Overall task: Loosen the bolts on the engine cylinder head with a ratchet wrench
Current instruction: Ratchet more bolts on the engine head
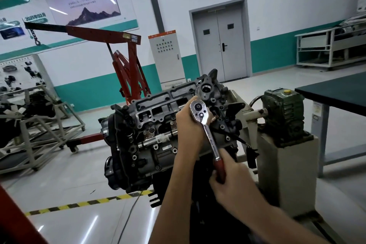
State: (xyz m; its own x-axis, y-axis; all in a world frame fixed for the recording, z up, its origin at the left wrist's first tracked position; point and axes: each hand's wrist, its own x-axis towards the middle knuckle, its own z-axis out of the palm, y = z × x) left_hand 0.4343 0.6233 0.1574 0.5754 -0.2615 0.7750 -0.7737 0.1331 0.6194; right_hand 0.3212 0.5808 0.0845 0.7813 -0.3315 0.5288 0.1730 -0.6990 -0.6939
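Ratchet wrench [208, 132] at cylinder head [158, 105], gearbox [283, 113] right, hoist [128, 61] behind

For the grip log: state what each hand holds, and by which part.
Both hold the ratchet wrench: right hand grips its red handle, left hand wraps around its head end.

The hoist [134, 61] stands behind the engine [150, 125], gearbox [283, 113] to its right.

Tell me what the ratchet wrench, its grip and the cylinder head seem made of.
The ratchet wrench looks like chromed steel at head and shank: mirror-bright, sharp highlights. Its grip is glossy dark red, plastic or lacquered wood, cannot tell which. The cylinder head is dull grey with a grainy cast surface, probably aluminium.
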